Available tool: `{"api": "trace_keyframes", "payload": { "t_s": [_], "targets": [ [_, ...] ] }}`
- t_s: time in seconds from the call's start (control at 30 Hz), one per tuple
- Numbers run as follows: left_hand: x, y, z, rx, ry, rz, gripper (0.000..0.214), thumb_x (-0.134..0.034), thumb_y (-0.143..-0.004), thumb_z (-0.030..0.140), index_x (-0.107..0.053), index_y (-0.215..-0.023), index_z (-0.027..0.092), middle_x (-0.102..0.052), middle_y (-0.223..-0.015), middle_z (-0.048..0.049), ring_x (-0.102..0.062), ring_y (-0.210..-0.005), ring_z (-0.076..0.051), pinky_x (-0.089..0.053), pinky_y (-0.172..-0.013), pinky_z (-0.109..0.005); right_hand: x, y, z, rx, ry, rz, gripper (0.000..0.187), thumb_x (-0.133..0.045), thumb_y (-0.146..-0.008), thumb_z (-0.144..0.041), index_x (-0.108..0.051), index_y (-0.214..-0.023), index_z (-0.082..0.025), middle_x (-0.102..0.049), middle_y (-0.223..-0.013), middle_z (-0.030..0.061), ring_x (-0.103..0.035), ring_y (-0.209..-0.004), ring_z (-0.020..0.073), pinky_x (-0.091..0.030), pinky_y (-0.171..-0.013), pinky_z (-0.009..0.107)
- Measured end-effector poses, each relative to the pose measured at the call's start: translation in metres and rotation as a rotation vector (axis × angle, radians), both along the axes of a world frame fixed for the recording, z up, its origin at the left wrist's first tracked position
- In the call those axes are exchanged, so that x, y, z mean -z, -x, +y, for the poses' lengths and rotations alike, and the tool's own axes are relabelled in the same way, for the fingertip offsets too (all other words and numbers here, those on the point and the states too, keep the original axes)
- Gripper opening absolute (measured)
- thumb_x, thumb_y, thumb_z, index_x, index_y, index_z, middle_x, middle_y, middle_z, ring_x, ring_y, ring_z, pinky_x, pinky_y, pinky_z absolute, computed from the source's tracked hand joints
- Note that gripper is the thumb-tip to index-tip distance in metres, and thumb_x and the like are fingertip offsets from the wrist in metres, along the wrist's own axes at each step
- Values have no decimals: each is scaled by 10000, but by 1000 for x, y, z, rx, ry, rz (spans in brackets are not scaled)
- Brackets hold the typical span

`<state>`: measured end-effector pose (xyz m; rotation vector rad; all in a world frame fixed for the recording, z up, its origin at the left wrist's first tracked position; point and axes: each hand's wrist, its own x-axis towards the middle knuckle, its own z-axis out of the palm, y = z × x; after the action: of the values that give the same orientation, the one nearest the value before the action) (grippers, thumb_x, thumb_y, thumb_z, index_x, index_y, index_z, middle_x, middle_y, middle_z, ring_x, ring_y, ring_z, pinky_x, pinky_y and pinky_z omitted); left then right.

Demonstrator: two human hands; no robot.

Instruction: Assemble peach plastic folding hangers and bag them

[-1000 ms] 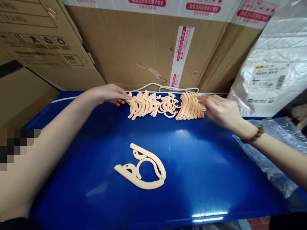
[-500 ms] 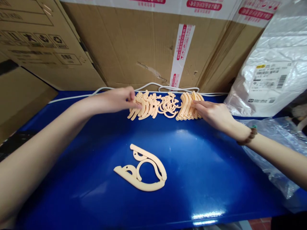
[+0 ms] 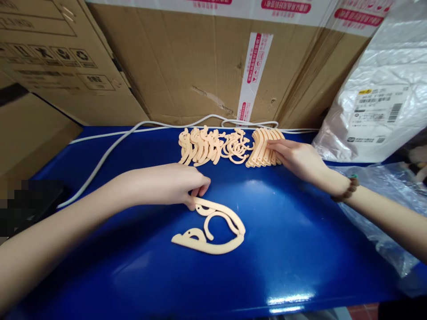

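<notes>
A beige plastic folding hanger (image 3: 213, 250), its two arms and curved hook joined at the right end, lies on the blue table. My left hand (image 3: 176, 184) pinches the tip of its upper arm. At the back of the table, my right hand (image 3: 296, 158) has its fingers pressed together on a neat row of hanger arms (image 3: 256, 149); the fingertips are partly hidden among them. Left of that row is a heap of hanger hooks (image 3: 235, 146), and further left an overlapping pile of hanger arms with cut-out ends (image 3: 202, 146).
Cardboard boxes (image 3: 193, 62) stand along the back and left. A white cable (image 3: 110, 153) runs behind the parts and down the left side. On the right are a white labelled parcel bag (image 3: 370, 98) and a clear plastic bag (image 3: 373, 213).
My left hand has left the pile at the back and come forward onto the hanger, which has shifted right and slightly away. My right hand stays at the row.
</notes>
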<state>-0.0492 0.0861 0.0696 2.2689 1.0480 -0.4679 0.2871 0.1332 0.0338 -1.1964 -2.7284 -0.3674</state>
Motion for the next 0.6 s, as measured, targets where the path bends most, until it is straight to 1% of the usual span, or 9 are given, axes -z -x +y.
{"api": "trace_keyframes", "payload": {
  "t_s": [0.07, 0.13, 0.17, 0.23, 0.27, 0.33, 0.4, 0.47, 0.6],
  "targets": [
    [-2, -5, 4, -5, 54, -56, 119, -636, -854, 334, -677, -852, 222, -671, -791, 13, -568, -725, -159, -322, -608, -265, -4, 9, -7, -2, -33, 70, 338, -403, -1008, -196, -686, -1156, -84, -708, -1234, 178, -693, -1089, 303, -570, -797, 383],
    [0, -13, 8, -45, 147, -174, 229, -618, -875, 419, -711, -879, 209, -672, -823, 3, -562, -749, -158, -333, -624, -256, -11, 24, -19, -8, 0, 195, 337, -427, -1027, -278, -703, -1111, -104, -735, -1145, 164, -692, -1055, 280, -545, -820, 370],
    [1, -18, 10, -86, 195, -253, 274, -616, -870, 453, -718, -886, 200, -660, -820, 2, -548, -741, -153, -332, -621, -252, -14, 32, -27, -15, 78, 266, 338, -463, -1025, -338, -707, -1102, -118, -749, -1081, 143, -699, -994, 255, -534, -813, 354],
    [6, -27, 13, -212, 263, -416, 334, -621, -849, 505, -707, -868, 182, -594, -748, 18, -482, -666, -129, -303, -581, -244, -20, 49, -43, -29, 362, 399, 360, -557, -983, -461, -705, -1114, -160, -763, -957, 68, -690, -786, 175, -502, -673, 282],
    [8, -31, 15, -289, 281, -486, 346, -629, -839, 516, -694, -854, 177, -540, -702, 32, -430, -617, -113, -275, -553, -243, -22, 55, -49, -28, 480, 452, 366, -565, -974, -482, -709, -1106, -172, -757, -890, 40, -659, -698, 147, -473, -616, 264],
    [11, -38, 16, -419, 303, -612, 344, -643, -836, 516, -678, -860, 174, -438, -654, 54, -329, -552, -89, -218, -511, -241, -27, 63, -56, -14, 606, 556, 349, -544, -985, -475, -725, -1041, -181, -741, -830, 17, -617, -652, 125, -427, -580, 249],
    [12, -43, 16, -512, 319, -719, 327, -645, -852, 494, -680, -898, 172, -396, -656, 60, -285, -538, -80, -192, -491, -231, -31, 65, -57, 5, 630, 630, 335, -545, -986, -461, -732, -990, -184, -722, -798, 10, -591, -653, 120, -396, -572, 245],
    [12, -48, 14, -577, 319, -816, 293, -631, -873, 451, -675, -912, 164, -403, -673, 53, -292, -545, -76, -192, -483, -212, -33, 63, -54, 20, 628, 660, 304, -599, -955, -461, -729, -998, -189, -692, -760, -4, -552, -625, 110, -368, -551, 240],
    [7, -56, 10, -657, 346, -959, 287, -607, -895, 408, -572, -767, 153, -394, -647, 49, -278, -521, -62, -167, -457, -183, -36, 65, -49, 7, 629, 685, 271, -648, -917, -433, -703, -979, -175, -642, -717, -18, -515, -594, 103, -360, -528, 230]
  ]
}}
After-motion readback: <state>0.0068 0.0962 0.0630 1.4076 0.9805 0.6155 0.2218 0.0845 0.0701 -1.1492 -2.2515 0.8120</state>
